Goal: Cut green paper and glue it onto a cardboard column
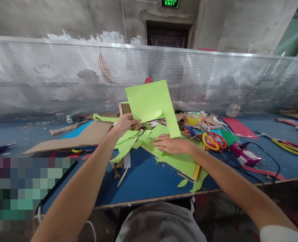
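Wrinkled grey cloth [161, 223] lies nearest, at six o'clock, below the worn edge of a smooth blue tabletop [144, 184]. Just above the centre, toward twelve o'clock, an L-shaped green sheet [149, 101] stands raised and tilted, its paper matte and stiff, with straight outer edges, a narrow leg running down on its right and a thin flap along the lower edge. The left hand [126, 123], at nine o'clock of the centre, has its fingers narrowed on that sheet's lower left corner, thumb in front. The right hand [172, 145], at four o'clock, lies flat, fingers stretched out and close together, on a pile of green paper [186, 163]; whether the fingertips also touch the sheet's leg cannot be told. Curled, ragged green offcuts [125, 143] spread at eight o'clock, and a leaf-shaped scrap [182, 183] sits at five, near the table's front edge. Farther toward nine lies flat brown cardboard [88, 133] with a long tapering tongue. Round three o'clock are a glossy yellow tape roll [192, 118], scissors with looped red and yellow handles [209, 133] and a smooth red sheet [239, 127]; a boxy purple device [244, 155] is nearer four. Across twelve stretches a metal panel [63, 67] punched with small round holes
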Motion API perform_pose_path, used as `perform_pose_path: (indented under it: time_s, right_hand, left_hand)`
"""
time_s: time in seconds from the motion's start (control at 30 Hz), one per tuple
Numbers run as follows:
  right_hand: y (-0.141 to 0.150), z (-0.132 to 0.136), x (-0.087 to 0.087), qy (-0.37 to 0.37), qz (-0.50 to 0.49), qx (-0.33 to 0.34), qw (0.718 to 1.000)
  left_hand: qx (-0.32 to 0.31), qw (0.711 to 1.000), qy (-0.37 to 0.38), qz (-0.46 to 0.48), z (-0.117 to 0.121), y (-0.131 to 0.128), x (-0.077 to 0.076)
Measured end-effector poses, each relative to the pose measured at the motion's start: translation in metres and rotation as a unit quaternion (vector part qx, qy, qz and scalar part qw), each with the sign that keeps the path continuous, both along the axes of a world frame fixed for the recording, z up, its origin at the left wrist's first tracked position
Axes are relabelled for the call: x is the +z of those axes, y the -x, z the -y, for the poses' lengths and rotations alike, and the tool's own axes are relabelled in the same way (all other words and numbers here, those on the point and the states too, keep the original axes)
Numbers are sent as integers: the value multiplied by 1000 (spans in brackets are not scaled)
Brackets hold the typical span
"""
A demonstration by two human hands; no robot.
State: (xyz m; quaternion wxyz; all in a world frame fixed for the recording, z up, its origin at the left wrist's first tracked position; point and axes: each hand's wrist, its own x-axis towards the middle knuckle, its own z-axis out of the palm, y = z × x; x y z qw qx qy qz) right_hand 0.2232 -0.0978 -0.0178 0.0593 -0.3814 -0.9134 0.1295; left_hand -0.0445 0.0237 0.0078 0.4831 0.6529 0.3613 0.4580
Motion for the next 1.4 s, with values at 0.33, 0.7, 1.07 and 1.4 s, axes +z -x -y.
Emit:
perform_pose_path:
  time_s: [0.33,0.7,1.07,1.4]
  right_hand:
    - [25,6,-16,45,-19,42,998]
    - [-12,-2,19,-164,-390,-164,891]
    - [-45,-48,-6,-12,-596,-228,769]
    - [-46,-52,-6,-15,-615,-264,743]
  left_hand:
    - [-16,1000,-17,-18,-4,-3,-12]
    - [-21,998,-37,-35,-7,-8,-16]
    - [-38,995,-66,-58,10,-25,-13]
    - [-4,996,-58,-68,20,-32,-6]
